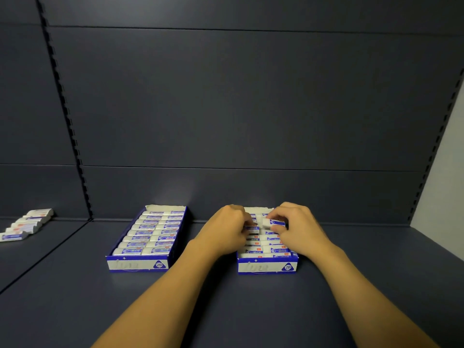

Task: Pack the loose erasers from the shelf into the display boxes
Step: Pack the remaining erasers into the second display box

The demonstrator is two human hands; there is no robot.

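The right hand (298, 227) pinches a white and blue eraser (273, 223) between curled fingers and thumb, holding it just above the far rows of the right display box (267, 267). The left hand (226, 229) is curled over the left side of the same box, its fingertips down among the erasers there; whether it grips one cannot be told, since the fingers hide what is beneath them. The right display box is blue and white with a 2B mark on its front wall, and it holds rows of packed erasers lying on their sides in two columns. Well apart to the left stands the left display box (135, 264), of the same kind, filled with two neat columns of erasers. Both boxes rest on the dark shelf (226, 310), both forearms reaching over its near part. Far to the left, on the neighbouring shelf section, a row of loose erasers (26, 223) lies near the back panel (238, 96)
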